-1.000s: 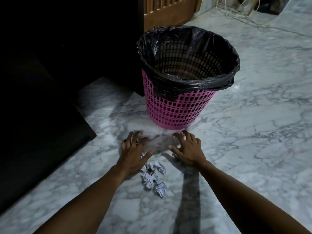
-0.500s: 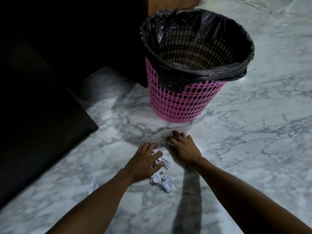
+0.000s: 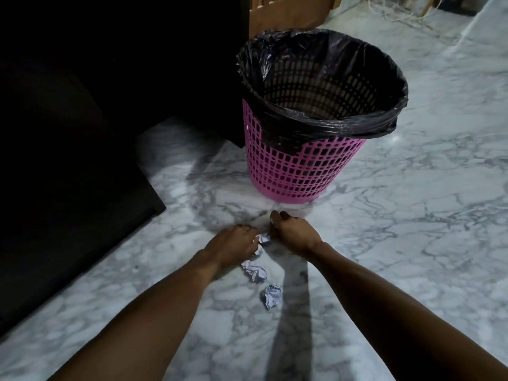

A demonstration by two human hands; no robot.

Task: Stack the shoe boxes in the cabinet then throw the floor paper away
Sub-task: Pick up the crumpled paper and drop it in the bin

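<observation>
left hand [image 3: 233, 243] curled on paper wad [image 3: 263, 239], right hand [image 3: 294, 232] fisted round a white scrap [image 3: 272, 221], two loose wads [image 3: 254, 272] on floor [image 3: 384, 243] near pink bin [image 3: 297, 174]: best scoop those too, squeeze tight before lifting.

Floor [image 3: 412, 215]: polished marble, white with grey veins, softly glossy.
Basket [image 3: 291, 171]: smooth pink plastic lattice.
Liner [image 3: 330, 125]: thin black plastic film, shiny, wrinkled.
Paper balls [image 3: 255, 272]: matt white paper, crumpled.
Wooden panel [image 3: 288, 12]: brown wood.
</observation>
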